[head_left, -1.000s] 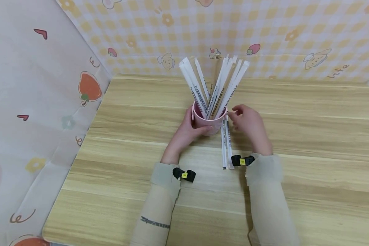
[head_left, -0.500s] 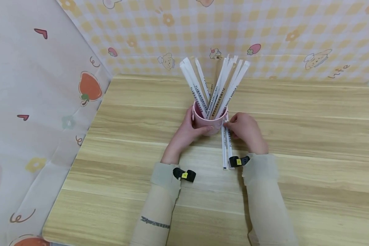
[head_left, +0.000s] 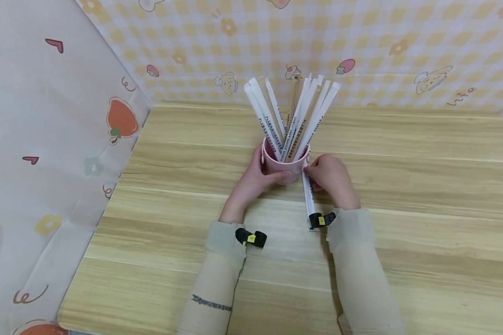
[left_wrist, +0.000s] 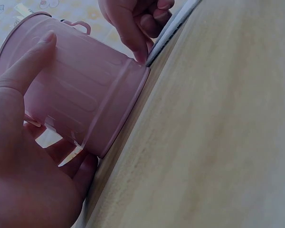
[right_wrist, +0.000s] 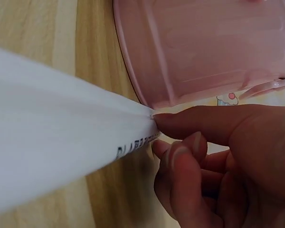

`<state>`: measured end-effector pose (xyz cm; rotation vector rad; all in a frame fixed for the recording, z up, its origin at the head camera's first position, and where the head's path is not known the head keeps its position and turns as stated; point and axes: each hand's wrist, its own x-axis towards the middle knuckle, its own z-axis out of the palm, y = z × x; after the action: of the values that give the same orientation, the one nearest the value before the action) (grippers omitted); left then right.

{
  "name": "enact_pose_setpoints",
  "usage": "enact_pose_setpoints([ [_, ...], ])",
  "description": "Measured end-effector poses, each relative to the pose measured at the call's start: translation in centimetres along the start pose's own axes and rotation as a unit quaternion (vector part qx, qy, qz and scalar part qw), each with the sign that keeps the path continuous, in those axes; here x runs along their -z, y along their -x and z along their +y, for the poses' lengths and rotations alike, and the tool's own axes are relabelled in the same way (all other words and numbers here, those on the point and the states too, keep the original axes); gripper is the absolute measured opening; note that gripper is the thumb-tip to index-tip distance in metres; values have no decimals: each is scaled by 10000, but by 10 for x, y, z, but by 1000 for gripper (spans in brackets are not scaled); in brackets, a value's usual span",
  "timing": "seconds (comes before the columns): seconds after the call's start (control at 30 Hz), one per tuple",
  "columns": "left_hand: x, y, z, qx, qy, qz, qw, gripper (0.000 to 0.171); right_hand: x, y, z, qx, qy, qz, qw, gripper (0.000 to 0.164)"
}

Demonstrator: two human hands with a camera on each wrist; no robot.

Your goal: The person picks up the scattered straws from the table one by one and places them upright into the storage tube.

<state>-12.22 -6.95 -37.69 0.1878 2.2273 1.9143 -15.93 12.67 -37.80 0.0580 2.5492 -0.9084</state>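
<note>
A small pink metal bucket (head_left: 288, 171) stands upright on the table, holding several paper-wrapped straws (head_left: 276, 122), white and brown, that fan out above its rim. My left hand (head_left: 253, 179) grips the bucket's left side, its thumb across the front wall; in the left wrist view the fingers wrap beneath the pink wall (left_wrist: 71, 80). Right of the bucket, white wrapped straws (head_left: 308, 195) lie close together on the wood, pointing toward me. My right hand (head_left: 330, 176) pinches them near their far end, beside the bucket's base. Close up, a white wrapper (right_wrist: 61, 133) with dark print meets the thumb tip.
The wooden table (head_left: 172, 223) runs back to a yellow-checked wall covering (head_left: 360, 46). A pale covering with printed strawberries (head_left: 123, 118) hangs along the left edge. A black strap with a yellow tag (head_left: 251, 238) sits on each wrist.
My right hand has come down and left from beside the rim onto the loose straws. Two straws that lay apart are now together. The left hand and bucket have stayed put.
</note>
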Motion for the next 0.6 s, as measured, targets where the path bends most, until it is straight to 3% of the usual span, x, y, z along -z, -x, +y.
enact_pose_setpoints([
  [0.33, 0, 0, 3, 0, -54, 31, 10000, 90, -6, -1, -5, 202, 241, 232, 9992, 34],
  [0.6, 0, 1, 3, 11, -84, 44, 10000, 89, -1, -2, 4, 107, -104, -109, 9998, 32],
])
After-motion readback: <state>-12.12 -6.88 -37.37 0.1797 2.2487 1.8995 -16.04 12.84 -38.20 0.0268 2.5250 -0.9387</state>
